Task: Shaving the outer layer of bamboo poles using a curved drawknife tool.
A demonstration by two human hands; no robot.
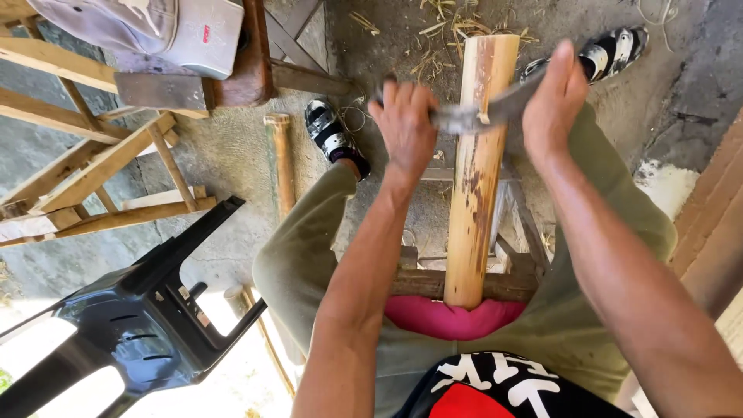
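Gripping a curved blade [484,112] at both ends, the left hand [406,128] and right hand [553,101] are closed tight on it, apart on either side of a bamboo pole [476,186]. The pole runs from the lap, padded by a pink cloth [453,319], out to the far ground. The blade sits across its far end. Most of the near length looks pale and scraped, with brown streaks left; shavings [445,35] lie beyond.
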